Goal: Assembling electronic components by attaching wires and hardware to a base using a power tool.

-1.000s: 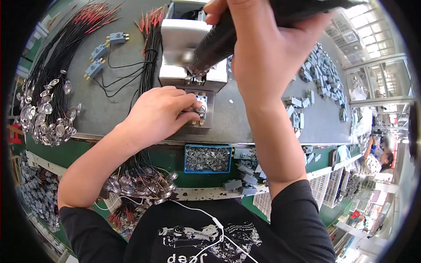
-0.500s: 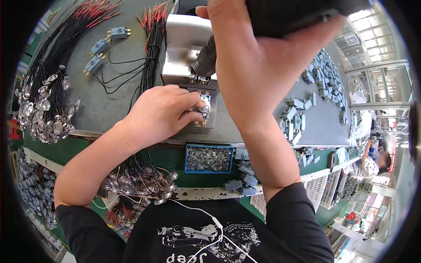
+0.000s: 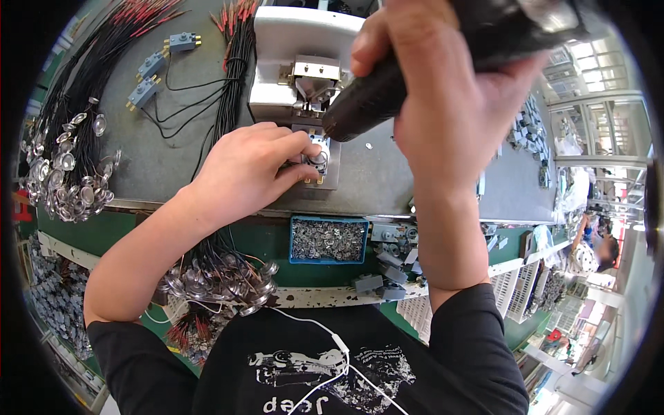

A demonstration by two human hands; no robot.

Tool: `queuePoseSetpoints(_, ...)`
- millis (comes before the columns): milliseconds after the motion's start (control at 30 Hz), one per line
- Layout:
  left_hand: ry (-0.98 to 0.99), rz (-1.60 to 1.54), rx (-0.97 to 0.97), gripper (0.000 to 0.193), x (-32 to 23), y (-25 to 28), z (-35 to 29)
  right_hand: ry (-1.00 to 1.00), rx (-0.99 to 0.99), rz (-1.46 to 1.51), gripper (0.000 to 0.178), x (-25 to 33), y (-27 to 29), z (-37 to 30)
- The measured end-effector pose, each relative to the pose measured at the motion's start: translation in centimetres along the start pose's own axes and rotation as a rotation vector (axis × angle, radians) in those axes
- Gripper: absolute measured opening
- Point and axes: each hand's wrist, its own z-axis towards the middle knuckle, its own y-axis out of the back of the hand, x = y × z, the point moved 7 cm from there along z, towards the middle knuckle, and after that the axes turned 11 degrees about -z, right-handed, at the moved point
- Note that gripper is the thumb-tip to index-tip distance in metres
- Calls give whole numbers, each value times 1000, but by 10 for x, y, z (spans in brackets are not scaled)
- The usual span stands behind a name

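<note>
My left hand [image 3: 242, 166] is closed, thumb and fingertips pinching a small round metal cap [image 3: 320, 159]. That cap rests on a grey switch [image 3: 326, 144] with brass tabs, seated on a flat metal fixture plate [image 3: 330, 181]. Wrapped around a black power screwdriver [image 3: 366, 104], my right hand [image 3: 446, 114] is raised at the upper right. The tool slants down to the left, its nose near the upper edge of the switch; its tip is hard to make out. Behind the plate stands a pale metal machine block [image 3: 304, 34].
Black wire bundles with red ends [image 3: 235, 76] and metal caps [image 3: 69, 166] lie on the left, beside several grey switches [image 3: 143, 92]. A blue tray [image 3: 328, 261] of small metal parts sits at the front. Loose switches [image 3: 532, 142] are heaped to the right. Another person [image 3: 584, 257] is far right.
The screwdriver and my right hand have shifted right, and the tool's nose has come down beside the fixture, uncovering the machine block. My left hand keeps its pinch at the switch.
</note>
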Motion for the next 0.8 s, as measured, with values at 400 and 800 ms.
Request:
queuePoseSetpoints(400, 16, -1, 18, 22, 3, -1, 0, -10, -103, 131, 44, -19, -10, -8)
queuePoseSetpoints(800, -34, 37, -34, 23, -5, 1, 1, 13, 81, 207, 50, -24, -15, 1)
